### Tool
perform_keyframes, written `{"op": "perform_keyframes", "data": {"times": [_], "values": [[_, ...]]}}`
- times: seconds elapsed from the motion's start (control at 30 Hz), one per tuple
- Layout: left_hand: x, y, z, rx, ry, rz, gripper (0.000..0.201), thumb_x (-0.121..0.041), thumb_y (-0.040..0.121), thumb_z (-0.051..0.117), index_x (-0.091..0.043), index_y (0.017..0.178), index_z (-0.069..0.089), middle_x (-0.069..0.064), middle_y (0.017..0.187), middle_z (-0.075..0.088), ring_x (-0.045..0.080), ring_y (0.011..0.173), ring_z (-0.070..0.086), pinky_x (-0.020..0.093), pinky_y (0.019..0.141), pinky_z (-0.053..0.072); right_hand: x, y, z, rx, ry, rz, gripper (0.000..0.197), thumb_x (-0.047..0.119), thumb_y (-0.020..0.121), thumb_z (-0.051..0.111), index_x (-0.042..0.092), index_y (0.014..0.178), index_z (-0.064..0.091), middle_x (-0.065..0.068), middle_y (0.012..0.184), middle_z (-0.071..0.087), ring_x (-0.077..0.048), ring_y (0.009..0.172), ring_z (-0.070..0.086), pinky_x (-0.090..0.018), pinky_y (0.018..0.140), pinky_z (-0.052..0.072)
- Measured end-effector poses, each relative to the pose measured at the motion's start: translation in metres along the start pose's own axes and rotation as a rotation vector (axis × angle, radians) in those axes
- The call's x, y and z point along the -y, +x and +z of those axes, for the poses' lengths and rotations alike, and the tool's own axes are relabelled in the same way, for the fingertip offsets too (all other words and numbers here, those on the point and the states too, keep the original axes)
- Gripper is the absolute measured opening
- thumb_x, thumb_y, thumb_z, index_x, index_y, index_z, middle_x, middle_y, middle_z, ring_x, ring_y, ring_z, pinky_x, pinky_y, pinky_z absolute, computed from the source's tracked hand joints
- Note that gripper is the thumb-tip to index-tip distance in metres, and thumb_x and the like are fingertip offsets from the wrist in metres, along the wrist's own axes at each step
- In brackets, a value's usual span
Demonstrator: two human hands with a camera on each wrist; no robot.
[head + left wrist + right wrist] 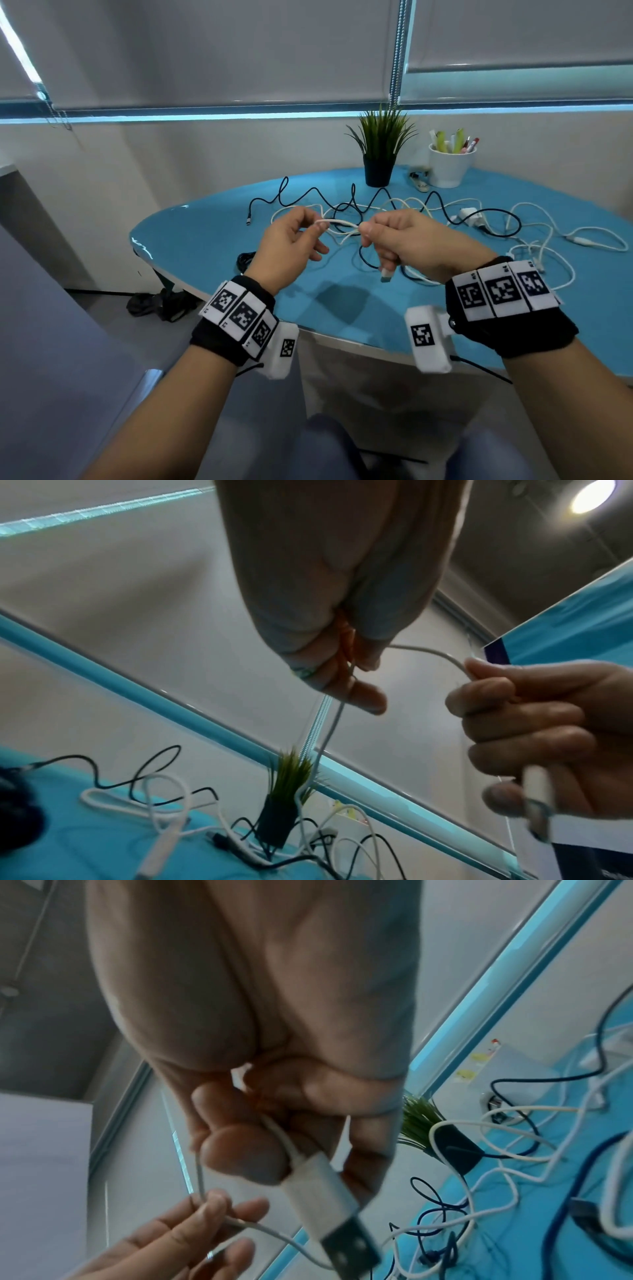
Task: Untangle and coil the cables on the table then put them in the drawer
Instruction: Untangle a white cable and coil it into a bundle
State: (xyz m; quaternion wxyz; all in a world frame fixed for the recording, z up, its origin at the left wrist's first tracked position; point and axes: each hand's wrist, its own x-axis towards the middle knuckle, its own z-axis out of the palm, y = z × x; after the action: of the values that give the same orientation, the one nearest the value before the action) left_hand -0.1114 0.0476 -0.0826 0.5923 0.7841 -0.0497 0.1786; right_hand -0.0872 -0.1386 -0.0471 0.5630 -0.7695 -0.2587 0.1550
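Both hands' fingers pinch white cable (337,223); plant (379,150), prob. pen cup (449,167) behind tangle.

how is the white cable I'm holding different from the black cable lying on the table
The white cable is lifted off the table, pinched by the left hand and gripped by the right hand; the black cable lies untouched. The white cable is stretched short between the hands; the black cable zigzags in waves. The white cable's USB plug hangs below the right hand. Both are thin cords, still uncoiled.
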Motion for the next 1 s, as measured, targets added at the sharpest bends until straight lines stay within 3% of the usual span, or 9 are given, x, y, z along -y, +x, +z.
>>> {"op": "perform_keyframes", "data": {"times": [0.2,0.3,0.43,0.53,0.63,0.73,0.9,0.93,1.0], "values": [[-0.008,0.0,0.027,0.147,0.009,0.046,0.013,-0.01,0.096,0.047,-0.016,0.085,0.049,0.002,0.087,0.063,0.012,0.062,0.064,0.023,0.057,0.052,0.005,-0.016,-0.019,-0.158,0.332,-0.042,0.036,0.029,0.098,0.041,0.01,0.067,0.045,0.002,0.037,0.033,-0.024,0.053,0.053,-0.026,0.06,0.051],[-0.006,-0.001,0.042,0.26,0.107,0.033,0.013,-0.009,0.096,0.044,-0.016,0.085,0.045,0.005,0.087,0.06,0.016,0.06,0.062,0.026,0.052,0.05,0.007,-0.021,-0.028,-0.213,0.543,-0.088,0.035,0.031,0.099,0.038,0.011,0.071,0.047,0.001,0.04,0.037,-0.02,0.049,0.055,-0.031,0.061,0.051],[-0.003,0.002,0.054,0.349,0.224,-0.002,0.013,-0.01,0.097,0.041,-0.015,0.087,0.046,0.008,0.091,0.061,0.015,0.059,0.063,0.029,0.057,0.054,0.005,-0.026,-0.044,-0.253,0.772,-0.156,0.026,0.024,0.1,0.035,0.011,0.089,0.055,0.0,0.056,0.054,-0.013,0.045,0.044,-0.024,0.047,0.036],[-0.005,0.001,0.063,0.475,0.291,-0.041,0.013,-0.007,0.096,0.043,-0.014,0.091,0.052,0.005,0.089,0.06,0.014,0.064,0.065,0.029,0.065,0.056,0.004,-0.027,-0.053,-0.314,0.848,-0.196,0.025,0.019,0.101,0.032,0.011,0.097,0.055,-0.001,0.075,0.069,-0.011,0.051,0.052,-0.02,0.046,0.037],[-0.009,-0.003,0.071,0.617,0.309,-0.082,0.012,-0.008,0.097,0.044,-0.015,0.097,0.053,0.0,0.092,0.056,0.019,0.077,0.068,0.032,0.076,0.056,0.002,-0.027,-0.055,-0.363,1.028,-0.223,0.028,0.019,0.102,0.03,0.008,0.094,0.055,-0.011,0.093,0.072,-0.019,0.076,0.07,-0.024,0.059,0.055],[-0.009,-0.005,0.075,0.677,0.349,-0.084,0.011,-0.011,0.097,0.045,-0.015,0.101,0.054,0.011,0.104,0.056,0.028,0.088,0.069,0.037,0.081,0.054,-0.005,-0.024,-0.057,-0.441,1.156,-0.238,0.033,0.024,0.103,0.03,0.006,0.089,0.054,-0.02,0.112,0.066,-0.029,0.102,0.066,-0.036,0.083,0.057],[-0.012,-0.001,0.069,0.663,0.446,-0.009,0.011,-0.017,0.094,0.052,-0.019,0.099,0.061,0.012,0.1,0.064,0.022,0.088,0.066,0.034,0.085,0.052,-0.021,-0.016,-0.062,-0.605,0.911,-0.206,0.023,0.02,0.101,0.037,0.011,0.098,0.057,-0.009,0.12,0.058,-0.022,0.123,0.051,-0.035,0.104,0.042],[-0.013,0.0,0.068,0.643,0.483,0.032,0.01,-0.018,0.093,0.054,-0.02,0.099,0.062,0.01,0.098,0.065,0.021,0.087,0.064,0.034,0.085,0.051,-0.025,-0.015,-0.062,-0.62,0.831,-0.205,0.022,0.02,0.1,0.039,0.012,0.099,0.059,-0.005,0.111,0.059,-0.017,0.118,0.054,-0.031,0.1,0.043],[-0.017,0.002,0.066,0.571,0.495,0.112,0.009,-0.018,0.091,0.057,-0.019,0.097,0.064,0.005,0.095,0.066,0.019,0.089,0.061,0.034,0.085,0.049,-0.031,-0.014,-0.059,-0.659,0.563,-0.183,0.022,0.023,0.099,0.042,0.015,0.101,0.063,0.004,0.083,0.057,-0.006,0.083,0.056,-0.022,0.076,0.045]]}}
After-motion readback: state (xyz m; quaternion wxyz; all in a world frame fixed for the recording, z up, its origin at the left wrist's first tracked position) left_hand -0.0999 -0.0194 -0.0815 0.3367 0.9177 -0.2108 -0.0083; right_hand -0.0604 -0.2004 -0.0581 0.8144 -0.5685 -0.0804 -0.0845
